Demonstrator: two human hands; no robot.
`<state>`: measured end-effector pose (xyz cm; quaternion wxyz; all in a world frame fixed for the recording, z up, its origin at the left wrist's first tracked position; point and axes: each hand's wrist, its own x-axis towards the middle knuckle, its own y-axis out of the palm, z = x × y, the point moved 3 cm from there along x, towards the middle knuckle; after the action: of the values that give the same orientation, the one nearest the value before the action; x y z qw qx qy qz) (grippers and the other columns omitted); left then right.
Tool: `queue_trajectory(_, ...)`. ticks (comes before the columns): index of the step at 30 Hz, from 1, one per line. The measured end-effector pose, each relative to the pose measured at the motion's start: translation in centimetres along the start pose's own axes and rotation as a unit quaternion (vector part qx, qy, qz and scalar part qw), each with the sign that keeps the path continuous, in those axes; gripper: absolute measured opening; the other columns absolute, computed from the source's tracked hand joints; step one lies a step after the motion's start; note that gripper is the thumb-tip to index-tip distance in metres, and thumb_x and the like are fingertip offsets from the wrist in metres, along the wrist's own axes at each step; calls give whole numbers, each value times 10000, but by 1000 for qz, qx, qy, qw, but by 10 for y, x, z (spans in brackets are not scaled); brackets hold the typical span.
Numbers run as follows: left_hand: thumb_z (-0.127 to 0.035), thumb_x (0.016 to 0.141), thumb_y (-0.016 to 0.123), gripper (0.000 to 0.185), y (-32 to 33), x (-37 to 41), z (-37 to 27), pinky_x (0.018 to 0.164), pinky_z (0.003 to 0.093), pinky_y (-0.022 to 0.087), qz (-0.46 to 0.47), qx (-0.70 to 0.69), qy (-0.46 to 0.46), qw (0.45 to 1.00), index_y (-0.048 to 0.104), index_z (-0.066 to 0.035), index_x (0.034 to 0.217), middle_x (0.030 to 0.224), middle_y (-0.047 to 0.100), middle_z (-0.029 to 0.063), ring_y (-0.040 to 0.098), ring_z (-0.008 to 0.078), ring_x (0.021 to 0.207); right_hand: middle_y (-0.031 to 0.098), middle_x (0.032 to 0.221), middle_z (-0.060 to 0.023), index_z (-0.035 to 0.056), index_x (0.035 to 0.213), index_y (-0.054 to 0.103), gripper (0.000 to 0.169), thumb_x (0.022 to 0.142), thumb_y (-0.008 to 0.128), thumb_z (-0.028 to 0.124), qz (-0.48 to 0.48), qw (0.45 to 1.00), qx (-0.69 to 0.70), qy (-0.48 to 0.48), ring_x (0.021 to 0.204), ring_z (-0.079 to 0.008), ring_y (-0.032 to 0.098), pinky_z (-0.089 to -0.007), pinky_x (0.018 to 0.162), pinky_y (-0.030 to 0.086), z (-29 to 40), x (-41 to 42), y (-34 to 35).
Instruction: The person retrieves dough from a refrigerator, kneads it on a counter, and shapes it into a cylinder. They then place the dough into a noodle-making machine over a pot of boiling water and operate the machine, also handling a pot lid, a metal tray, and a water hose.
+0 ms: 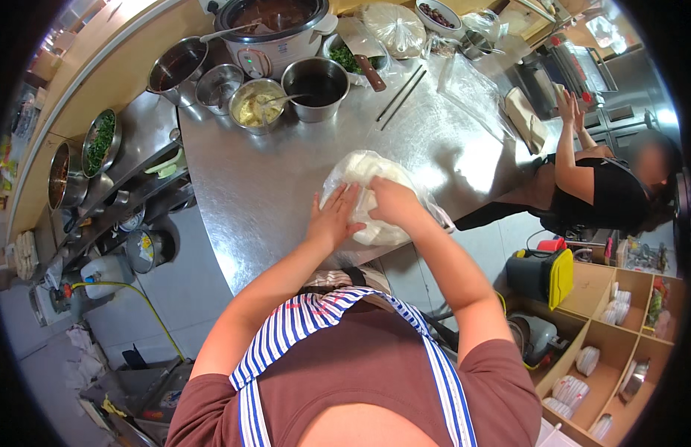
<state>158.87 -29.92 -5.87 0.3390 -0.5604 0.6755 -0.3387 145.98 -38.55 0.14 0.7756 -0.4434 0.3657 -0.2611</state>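
Note:
A clear plastic bag with a pale, dough-like mass inside lies at the near edge of the steel table. My left hand rests flat on the left side of the bag, its fingers spread. From the right, my right hand presses on the top of the bag with its fingers curled under. Whether those fingers pinch the plastic or the mass is hidden by the hand.
Along the back stand a slow cooker, a pot of dark liquid and a bowl of yellowish paste. A cleaver lies over a bowl of chopped greens, near black chopsticks. A person stands to the right.

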Motion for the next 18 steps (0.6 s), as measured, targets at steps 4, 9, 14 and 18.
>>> queue_trajectory(4,-519,757,595,831,5,0,2,1058,581,159,-21,20,-1,1000,254,-134,1410,1442,322,34,258,177,1349,608,968,-151,42,1011,555,416,634,681,167,182,962,-202,16,901,-308,603,-391,750,487,21,40,14)
queue_trajectory(9,-554,773,549,818,-3,-1,1,1056,599,139,-25,59,-22,998,247,-145,1414,1442,327,14,277,133,1337,602,964,-120,71,992,557,380,642,671,164,122,983,-131,-50,903,-296,595,-388,756,477,21,13,-10)
queue_trajectory(14,-570,790,506,787,-6,0,-3,1046,628,113,14,47,-34,998,239,-184,1422,1433,344,-16,291,103,1325,555,902,-119,87,951,534,318,665,660,147,81,991,-68,-77,857,-321,571,-406,742,460,21,-37,-37)
queue_trajectory(18,-592,791,484,748,2,-3,-10,1041,638,115,6,39,-17,999,312,-180,1391,1421,364,-9,293,105,1325,513,905,-114,93,932,513,310,657,651,140,56,998,-16,-38,846,-327,549,-402,728,450,23,-78,-72)
